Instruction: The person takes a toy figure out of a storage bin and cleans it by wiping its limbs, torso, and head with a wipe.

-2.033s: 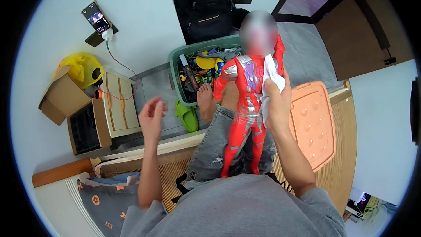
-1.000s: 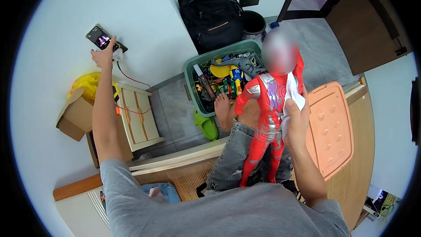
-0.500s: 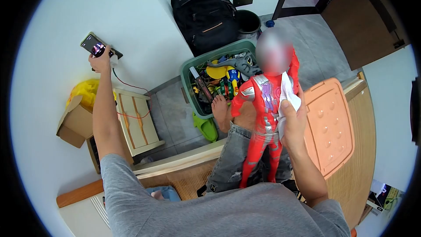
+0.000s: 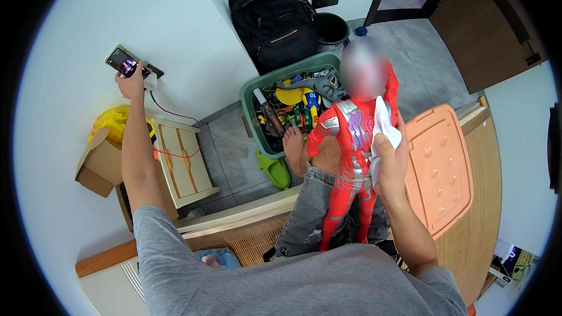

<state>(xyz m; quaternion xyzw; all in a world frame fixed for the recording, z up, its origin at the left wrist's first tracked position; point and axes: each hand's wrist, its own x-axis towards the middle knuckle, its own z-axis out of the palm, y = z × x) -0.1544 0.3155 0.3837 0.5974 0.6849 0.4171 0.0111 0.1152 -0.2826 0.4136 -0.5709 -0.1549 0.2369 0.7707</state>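
Observation:
My left hand (image 4: 130, 84) reaches out to the wall at the far left, its fingers closed on the lower edge of a smartphone (image 4: 123, 62) with a lit screen. Beside the phone, a white charger plug (image 4: 151, 81) with a red cable sits at a dark wall socket. Against my lap stands a large red and silver toy figure (image 4: 355, 140), its head blurred. My right hand (image 4: 391, 164) grips the figure's side, with a white cloth or tissue (image 4: 384, 127) pressed between the thumb and the torso. The fingers behind the figure are hidden.
A green bin (image 4: 249, 108) full of toys stands on the floor, near a black backpack (image 4: 272, 20) and a dark trash can (image 4: 332, 29). An orange lid (image 4: 442, 167) lies on my right. Left are a small drawer cabinet (image 4: 182, 161), a yellow bag (image 4: 111, 123) and a cardboard box (image 4: 96, 167).
My left hand and the phone have shifted very slightly left, and the fingers sit a little differently on the phone. The toy figure and my right hand look the same.

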